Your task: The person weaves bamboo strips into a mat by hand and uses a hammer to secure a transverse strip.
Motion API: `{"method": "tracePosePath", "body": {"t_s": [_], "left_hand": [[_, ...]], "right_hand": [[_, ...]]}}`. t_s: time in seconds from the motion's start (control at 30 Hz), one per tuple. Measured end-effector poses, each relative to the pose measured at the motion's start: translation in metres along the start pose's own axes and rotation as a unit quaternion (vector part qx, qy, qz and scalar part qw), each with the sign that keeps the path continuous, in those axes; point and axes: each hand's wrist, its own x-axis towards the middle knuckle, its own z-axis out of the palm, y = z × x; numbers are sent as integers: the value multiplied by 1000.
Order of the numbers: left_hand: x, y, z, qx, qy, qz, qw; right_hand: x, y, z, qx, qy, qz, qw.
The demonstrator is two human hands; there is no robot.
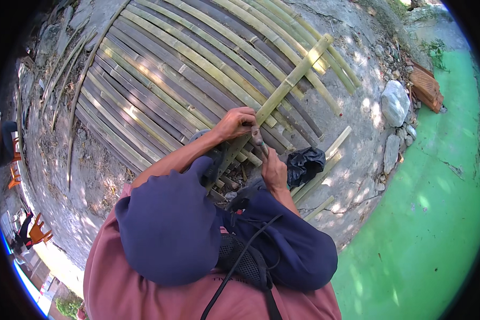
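My right hand (274,169) is wrapped round the handle of a hammer (257,136), its worn head raised toward my other hand. Beside that head, my left hand (237,122) is closed in a pinch against the bamboo crosspiece (286,85); whatever its fingertips hold is too small to make out. The crosspiece runs slantwise over the ends of several bamboo slats (181,69), some yellow-green and some dark, laid side by side. Part of the crosspiece below my left hand is hidden by my hand and body.
A black plastic bag (305,164) lies right of my right hand, beside loose bamboo strips (320,177). Farther right are a white rock (395,103), an orange-brown block (426,88) and green-painted ground (410,213). An orange chair (39,230) stands far left.
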Motion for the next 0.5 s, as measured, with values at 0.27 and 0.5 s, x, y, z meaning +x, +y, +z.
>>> {"method": "tracePosePath", "body": {"t_s": [0.27,0.5], "left_hand": [[0,3,-1,-23,-17,-8,1000],[1,13,-12,-11,-77,-80,994]], "right_hand": [[-3,8,-5,33,-22,21,999],[-12,15,-24,59,58,-11,997]]}}
